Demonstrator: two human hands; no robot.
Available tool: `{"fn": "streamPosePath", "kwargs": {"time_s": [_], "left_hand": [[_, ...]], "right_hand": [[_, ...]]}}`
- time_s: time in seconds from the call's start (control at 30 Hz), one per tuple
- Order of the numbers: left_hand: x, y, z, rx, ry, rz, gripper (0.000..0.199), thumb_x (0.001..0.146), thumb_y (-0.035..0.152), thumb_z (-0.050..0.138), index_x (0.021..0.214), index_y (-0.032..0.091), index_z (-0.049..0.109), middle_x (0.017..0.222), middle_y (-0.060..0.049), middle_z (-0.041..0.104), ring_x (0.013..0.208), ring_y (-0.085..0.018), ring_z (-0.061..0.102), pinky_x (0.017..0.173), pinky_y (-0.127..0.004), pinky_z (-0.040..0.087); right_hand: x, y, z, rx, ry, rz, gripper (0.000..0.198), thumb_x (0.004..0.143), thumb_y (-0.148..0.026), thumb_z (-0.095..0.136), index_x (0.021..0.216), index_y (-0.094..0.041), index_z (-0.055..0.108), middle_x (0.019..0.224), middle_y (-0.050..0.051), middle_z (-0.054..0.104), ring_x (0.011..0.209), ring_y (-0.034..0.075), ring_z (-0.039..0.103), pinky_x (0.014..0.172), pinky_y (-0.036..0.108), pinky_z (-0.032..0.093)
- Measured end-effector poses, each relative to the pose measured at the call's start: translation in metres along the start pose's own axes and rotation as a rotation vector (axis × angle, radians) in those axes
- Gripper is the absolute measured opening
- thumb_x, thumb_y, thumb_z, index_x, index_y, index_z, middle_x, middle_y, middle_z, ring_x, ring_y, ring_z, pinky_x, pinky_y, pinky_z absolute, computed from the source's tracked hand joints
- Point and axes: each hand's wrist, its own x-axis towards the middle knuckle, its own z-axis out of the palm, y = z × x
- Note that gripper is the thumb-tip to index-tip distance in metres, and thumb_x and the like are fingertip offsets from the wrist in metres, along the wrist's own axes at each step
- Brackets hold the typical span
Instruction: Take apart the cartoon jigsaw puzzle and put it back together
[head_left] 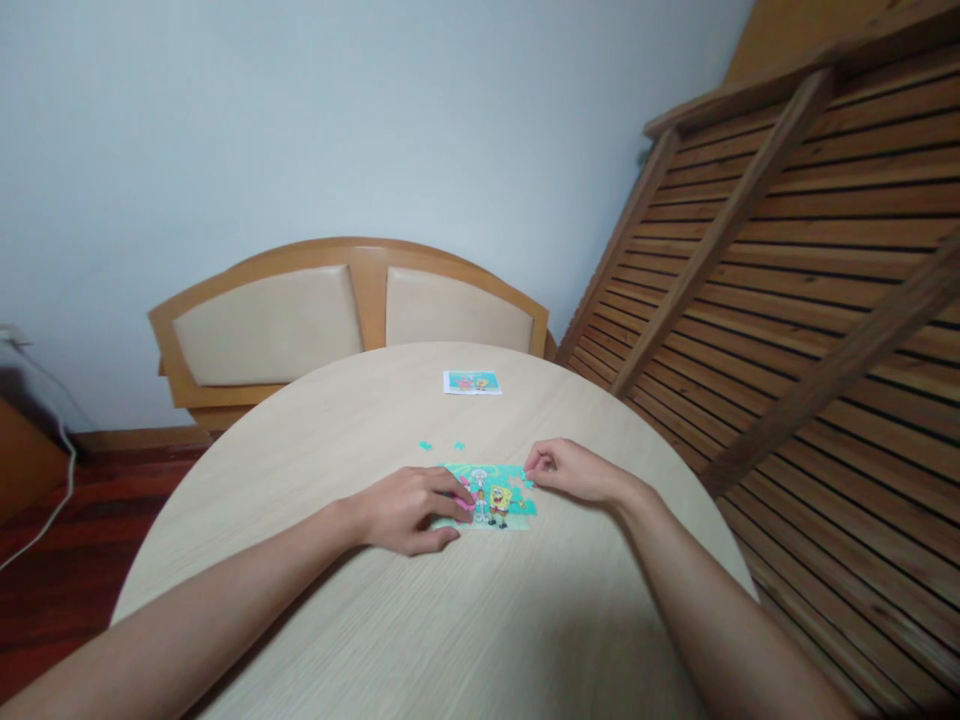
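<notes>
A jigsaw puzzle (495,478) with cartoon figures on a teal background lies flat on the round table. Table surface shows through a gap near its right side. My left hand (416,508) rests over the puzzle's left part, fingers spread and lying on it, hiding some of the picture. At the upper right edge, my right hand (566,468) has thumb and finger pinched on a small teal puzzle piece (529,484), mostly covered by the fingertips. Two loose puzzle pieces, one on the left (425,446) and one on the right (460,446), lie just beyond the puzzle.
Farther back on the pale wooden table (337,420) lies a small picture card (472,382) with similar figures. Behind the table stands a padded wooden headboard (367,300) against the wall. A slatted wooden frame (787,240) leans on the right. A white cable (71,470) hangs at left.
</notes>
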Motion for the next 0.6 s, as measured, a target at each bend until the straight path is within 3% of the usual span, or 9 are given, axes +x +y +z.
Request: {"fn": "streamPosePath", "kwargs": {"time_s": [0.23,0.6], "left_hand": [[-0.0001,0.0,-0.0001,0.002,-0.002,-0.003,0.028,0.091,0.028,0.058,0.117,0.023,0.068,0.122,-0.008,0.068,0.113,-0.023,0.063,0.103,-0.037,0.05],[-0.0016,-0.0009,0.0004,0.008,-0.012,-0.006,0.029,0.091,0.029,0.059,0.118,0.023,0.067,0.124,-0.008,0.067,0.115,-0.024,0.063,0.103,-0.037,0.05]], "right_hand": [[0.001,-0.005,0.0024,0.024,0.025,0.088,0.016,0.076,-0.027,0.065,0.086,-0.014,0.066,0.077,0.005,0.071,0.069,0.016,0.062,0.059,0.024,0.043],[-0.0004,-0.0021,0.0005,0.03,-0.031,0.073,0.027,0.066,-0.023,0.072,0.092,-0.014,0.068,0.074,0.001,0.064,0.069,0.015,0.057,0.062,0.025,0.044]]}}
